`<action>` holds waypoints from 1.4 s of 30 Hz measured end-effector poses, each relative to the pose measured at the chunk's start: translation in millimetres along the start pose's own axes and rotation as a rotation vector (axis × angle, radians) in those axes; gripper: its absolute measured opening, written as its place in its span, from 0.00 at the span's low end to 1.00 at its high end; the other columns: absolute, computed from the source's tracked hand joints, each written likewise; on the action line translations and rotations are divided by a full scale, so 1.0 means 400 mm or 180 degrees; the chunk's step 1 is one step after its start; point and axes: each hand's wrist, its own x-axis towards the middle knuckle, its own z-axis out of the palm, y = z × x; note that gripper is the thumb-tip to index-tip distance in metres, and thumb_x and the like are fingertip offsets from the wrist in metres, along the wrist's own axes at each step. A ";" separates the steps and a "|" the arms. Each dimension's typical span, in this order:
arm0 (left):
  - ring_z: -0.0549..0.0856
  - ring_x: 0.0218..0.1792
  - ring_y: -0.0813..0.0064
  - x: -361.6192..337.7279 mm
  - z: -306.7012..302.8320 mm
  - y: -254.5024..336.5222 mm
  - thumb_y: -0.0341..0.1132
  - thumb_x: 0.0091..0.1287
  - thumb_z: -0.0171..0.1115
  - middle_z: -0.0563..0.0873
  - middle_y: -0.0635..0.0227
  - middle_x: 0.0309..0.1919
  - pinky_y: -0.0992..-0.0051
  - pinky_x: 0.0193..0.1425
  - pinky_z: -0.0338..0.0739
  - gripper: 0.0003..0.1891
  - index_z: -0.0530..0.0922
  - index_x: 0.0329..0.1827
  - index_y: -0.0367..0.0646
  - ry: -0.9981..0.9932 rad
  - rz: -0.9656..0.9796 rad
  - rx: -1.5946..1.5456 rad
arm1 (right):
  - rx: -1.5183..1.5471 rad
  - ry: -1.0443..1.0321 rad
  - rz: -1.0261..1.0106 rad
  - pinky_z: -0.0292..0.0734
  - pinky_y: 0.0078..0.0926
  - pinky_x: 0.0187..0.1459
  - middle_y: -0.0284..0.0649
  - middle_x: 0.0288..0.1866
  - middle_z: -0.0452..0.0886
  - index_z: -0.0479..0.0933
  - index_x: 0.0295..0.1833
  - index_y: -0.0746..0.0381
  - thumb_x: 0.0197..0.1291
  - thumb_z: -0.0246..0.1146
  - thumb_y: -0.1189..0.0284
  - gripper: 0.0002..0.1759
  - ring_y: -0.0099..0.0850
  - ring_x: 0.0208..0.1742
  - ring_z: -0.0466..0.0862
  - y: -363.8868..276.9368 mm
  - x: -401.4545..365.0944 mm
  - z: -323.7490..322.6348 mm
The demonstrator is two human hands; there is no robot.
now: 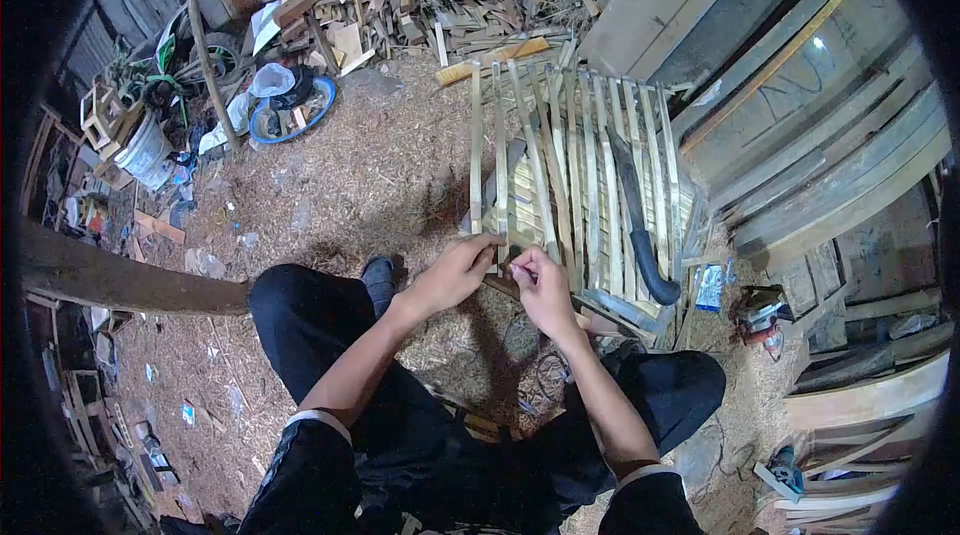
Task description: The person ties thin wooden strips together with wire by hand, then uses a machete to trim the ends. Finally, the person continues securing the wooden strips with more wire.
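Observation:
My left hand point(455, 272) is closed, its fingertips pinched at the near end of a pale wooden strip point(502, 190). Close to its right, my right hand point(543, 287) has thumb and fingers pressed together. What lies between the fingers of either hand is too small to tell. In front of both hands a row of long pale strips point(592, 175) lies side by side over a stack of more slats point(522, 197). Across the right part of the strips rests a long dark machete-like blade point(622, 170) with a curved black handle point(655, 270).
Scrap wood point(400, 10) is heaped at the back wall. A blue basin point(322, 113) and a white bucket point(145, 157) stand at the left. Planks point(850, 185) lean at the right, near a blue packet point(708, 287). Shavings cover the floor point(330, 195); a beam point(130, 275) juts in from the left.

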 end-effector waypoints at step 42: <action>0.85 0.47 0.78 0.029 -0.025 0.081 0.28 0.76 0.56 0.87 0.66 0.40 0.73 0.56 0.79 0.15 0.76 0.64 0.35 -0.0123 0.0236 -0.2003 | 0.0862 -0.0139 0.0781 0.67 0.20 0.34 0.27 0.32 0.82 0.83 0.40 0.63 0.70 0.68 0.64 0.12 0.14 0.31 0.74 -0.136 0.039 -0.124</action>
